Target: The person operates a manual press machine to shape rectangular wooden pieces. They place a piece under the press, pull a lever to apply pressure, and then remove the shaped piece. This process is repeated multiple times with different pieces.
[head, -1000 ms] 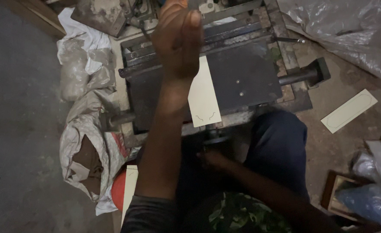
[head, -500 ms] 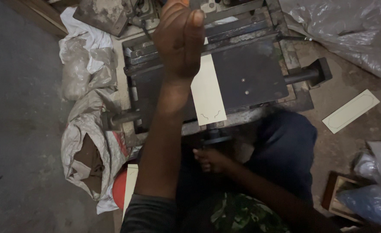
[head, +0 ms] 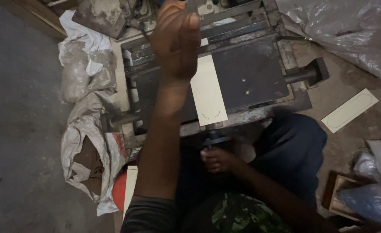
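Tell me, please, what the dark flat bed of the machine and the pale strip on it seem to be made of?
The machine bed looks like dark metal, matt, with rust and wear on its edges. The pale strip seems to be card or thin board: cream, flat, with fine lines marked on it.

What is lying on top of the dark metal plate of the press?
A pale card strip with curved line marks near its lower end lies flat on the dark metal plate. The raised left hand covers the strip's upper end and the plate behind it.
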